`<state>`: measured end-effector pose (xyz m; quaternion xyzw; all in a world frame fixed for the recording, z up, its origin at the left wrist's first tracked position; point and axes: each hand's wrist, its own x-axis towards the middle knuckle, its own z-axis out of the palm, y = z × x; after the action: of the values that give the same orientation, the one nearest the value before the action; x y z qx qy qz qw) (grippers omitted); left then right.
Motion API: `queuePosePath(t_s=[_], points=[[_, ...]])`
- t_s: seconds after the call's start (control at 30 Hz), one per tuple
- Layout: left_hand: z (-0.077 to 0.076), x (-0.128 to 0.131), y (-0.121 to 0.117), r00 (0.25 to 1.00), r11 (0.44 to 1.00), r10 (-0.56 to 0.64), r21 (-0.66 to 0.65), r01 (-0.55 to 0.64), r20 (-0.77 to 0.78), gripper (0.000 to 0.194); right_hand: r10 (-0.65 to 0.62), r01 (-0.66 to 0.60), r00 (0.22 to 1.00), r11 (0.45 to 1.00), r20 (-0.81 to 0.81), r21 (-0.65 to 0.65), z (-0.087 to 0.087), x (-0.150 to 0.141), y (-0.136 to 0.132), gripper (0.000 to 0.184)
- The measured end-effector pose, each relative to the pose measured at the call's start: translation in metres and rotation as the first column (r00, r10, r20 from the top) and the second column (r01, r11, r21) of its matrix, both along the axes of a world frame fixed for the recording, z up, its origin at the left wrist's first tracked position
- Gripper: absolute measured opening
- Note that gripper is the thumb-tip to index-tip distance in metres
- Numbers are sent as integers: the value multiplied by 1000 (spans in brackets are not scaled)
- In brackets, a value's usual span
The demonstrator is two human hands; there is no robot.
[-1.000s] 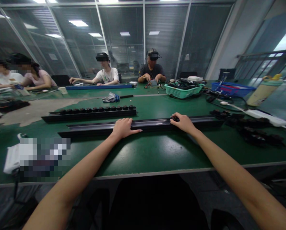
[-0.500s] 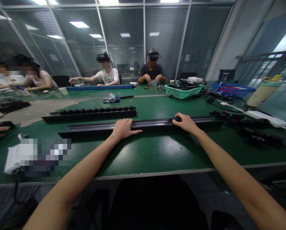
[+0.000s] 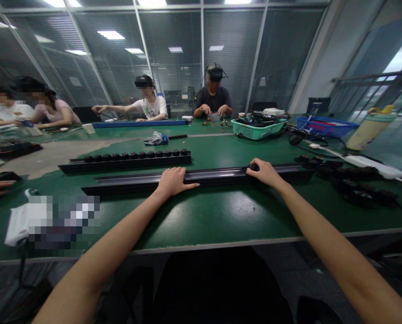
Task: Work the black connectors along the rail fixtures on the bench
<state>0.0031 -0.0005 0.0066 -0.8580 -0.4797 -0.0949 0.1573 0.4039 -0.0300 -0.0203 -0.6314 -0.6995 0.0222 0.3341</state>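
Note:
A long black rail [image 3: 217,176] with a channel along its top lies across the green table in front of me. My left hand [image 3: 171,181] is closed over it left of the middle, fingers on the far side and thumb stretched along the near side. Further right, my right hand [image 3: 263,173] pinches a small black part [image 3: 253,167] at the rail's channel. Its fingers cover most of that part. Behind lies a second black rail [image 3: 120,166], topped by a row of similar black parts [image 3: 142,155].
Loose black parts [image 3: 366,193] lie in strips at the right. Beyond are a green basket [image 3: 260,130] of cables, a blue basket [image 3: 332,128], a bottle [image 3: 371,130] and a white power strip [image 3: 376,166]. A white device [image 3: 17,220] sits at the near left. Several people work around the table.
My right hand has slid slightly right along the rail with the small black part. The left hand stays in place. A person across the table has moved an outstretched hand a little left.

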Motion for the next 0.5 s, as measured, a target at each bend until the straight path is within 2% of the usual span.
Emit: queuePosePath(t_s=[0.3, 0.5], points=[[-1, 0, 0, 1000, 1000, -10, 1, 10, 1, 94, -15, 15, 1000, 1000, -2, 6, -3, 8, -1, 24], [0, 0, 0, 1000, 1000, -3, 5, 3, -2, 92, 2, -2, 1000, 1000, 7, 6, 2, 6, -3, 21]])
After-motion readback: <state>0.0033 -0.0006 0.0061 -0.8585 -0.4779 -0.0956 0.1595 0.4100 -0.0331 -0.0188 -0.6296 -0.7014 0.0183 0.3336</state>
